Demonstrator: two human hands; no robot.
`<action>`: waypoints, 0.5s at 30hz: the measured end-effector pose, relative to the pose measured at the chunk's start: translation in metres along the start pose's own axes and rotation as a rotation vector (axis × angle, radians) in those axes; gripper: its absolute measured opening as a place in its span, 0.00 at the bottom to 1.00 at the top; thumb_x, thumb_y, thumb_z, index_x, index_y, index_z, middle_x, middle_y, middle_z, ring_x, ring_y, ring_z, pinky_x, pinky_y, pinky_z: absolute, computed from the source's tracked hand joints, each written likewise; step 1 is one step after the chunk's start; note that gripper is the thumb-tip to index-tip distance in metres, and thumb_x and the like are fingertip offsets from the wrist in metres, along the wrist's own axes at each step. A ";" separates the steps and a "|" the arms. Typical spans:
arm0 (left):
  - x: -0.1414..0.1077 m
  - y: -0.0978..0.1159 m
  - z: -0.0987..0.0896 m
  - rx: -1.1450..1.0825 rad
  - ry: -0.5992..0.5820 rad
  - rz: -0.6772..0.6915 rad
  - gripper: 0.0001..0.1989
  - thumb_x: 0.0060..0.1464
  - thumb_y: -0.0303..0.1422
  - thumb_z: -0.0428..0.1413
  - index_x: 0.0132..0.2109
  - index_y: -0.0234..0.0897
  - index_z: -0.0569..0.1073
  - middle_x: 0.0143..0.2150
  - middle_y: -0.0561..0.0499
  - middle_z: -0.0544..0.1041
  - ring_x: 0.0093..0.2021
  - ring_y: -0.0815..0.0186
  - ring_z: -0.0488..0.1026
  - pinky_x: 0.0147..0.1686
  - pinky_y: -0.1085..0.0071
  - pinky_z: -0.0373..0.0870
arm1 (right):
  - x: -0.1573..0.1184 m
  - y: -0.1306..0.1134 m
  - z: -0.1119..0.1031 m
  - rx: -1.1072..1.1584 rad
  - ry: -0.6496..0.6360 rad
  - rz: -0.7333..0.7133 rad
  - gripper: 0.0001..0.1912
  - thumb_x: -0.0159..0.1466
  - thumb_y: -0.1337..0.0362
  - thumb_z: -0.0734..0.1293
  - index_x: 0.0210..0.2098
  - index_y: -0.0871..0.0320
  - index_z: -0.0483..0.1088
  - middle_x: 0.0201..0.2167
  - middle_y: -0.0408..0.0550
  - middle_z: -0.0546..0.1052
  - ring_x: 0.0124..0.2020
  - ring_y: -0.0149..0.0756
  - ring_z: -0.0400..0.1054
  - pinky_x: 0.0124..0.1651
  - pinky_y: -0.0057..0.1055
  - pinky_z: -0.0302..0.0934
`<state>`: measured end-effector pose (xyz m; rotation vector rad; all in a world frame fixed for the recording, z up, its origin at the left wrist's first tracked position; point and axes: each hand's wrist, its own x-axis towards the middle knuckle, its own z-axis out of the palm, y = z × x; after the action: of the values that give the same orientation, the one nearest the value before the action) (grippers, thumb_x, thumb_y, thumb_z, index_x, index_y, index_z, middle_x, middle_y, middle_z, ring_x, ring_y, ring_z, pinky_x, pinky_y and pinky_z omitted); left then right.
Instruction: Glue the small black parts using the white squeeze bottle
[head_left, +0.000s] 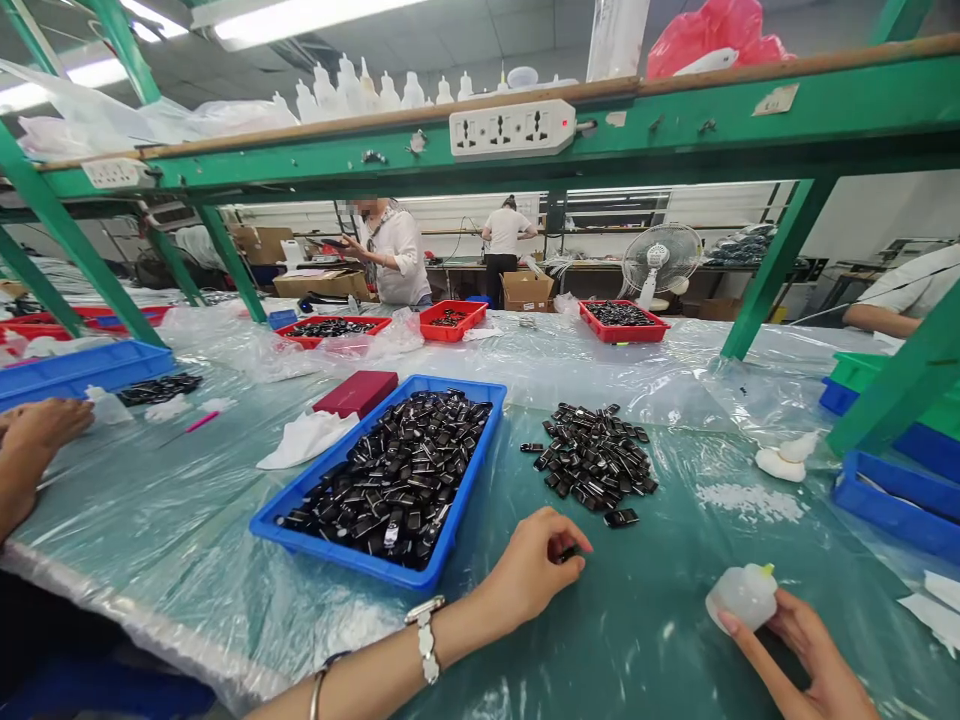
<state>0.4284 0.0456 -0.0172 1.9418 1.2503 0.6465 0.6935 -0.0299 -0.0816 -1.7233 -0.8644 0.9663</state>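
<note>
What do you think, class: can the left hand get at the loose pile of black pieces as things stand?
Probably yes: the left hand is close in front of the pile, nothing seems to stand between them, and the blue tray is off to the side.

The single view looks from the person's head, forward and down across the nearby worktable (pixel 660 640).

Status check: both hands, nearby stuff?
Left hand pinching small black piece. Right hand holding squeeze bottle. Loose pile beyond left hand, blue tray beside.
</note>
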 end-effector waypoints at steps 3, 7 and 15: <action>-0.003 -0.007 -0.001 0.004 -0.047 0.020 0.08 0.53 0.22 0.61 0.40 0.36 0.81 0.39 0.50 0.76 0.35 0.66 0.71 0.37 0.72 0.68 | -0.001 -0.002 0.000 -0.021 0.017 0.006 0.51 0.41 0.29 0.70 0.55 0.52 0.61 0.63 0.59 0.66 0.62 0.60 0.60 0.29 0.32 0.71; -0.004 -0.014 0.007 0.017 -0.094 0.110 0.10 0.56 0.22 0.60 0.45 0.36 0.80 0.41 0.47 0.79 0.41 0.62 0.72 0.42 0.68 0.69 | -0.005 -0.006 0.003 -0.078 0.066 -0.080 0.48 0.43 0.30 0.69 0.52 0.55 0.63 0.58 0.62 0.71 0.60 0.58 0.64 0.33 0.34 0.71; -0.007 -0.007 0.021 -0.003 -0.250 0.315 0.08 0.66 0.28 0.52 0.48 0.35 0.75 0.45 0.45 0.78 0.46 0.60 0.72 0.48 0.66 0.67 | -0.004 0.006 0.006 -0.130 0.099 -0.333 0.35 0.57 0.38 0.67 0.52 0.57 0.63 0.54 0.61 0.74 0.58 0.53 0.67 0.50 0.40 0.67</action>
<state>0.4366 0.0343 -0.0357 2.1615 0.7993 0.5369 0.6871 -0.0326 -0.0877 -1.6515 -1.1257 0.6090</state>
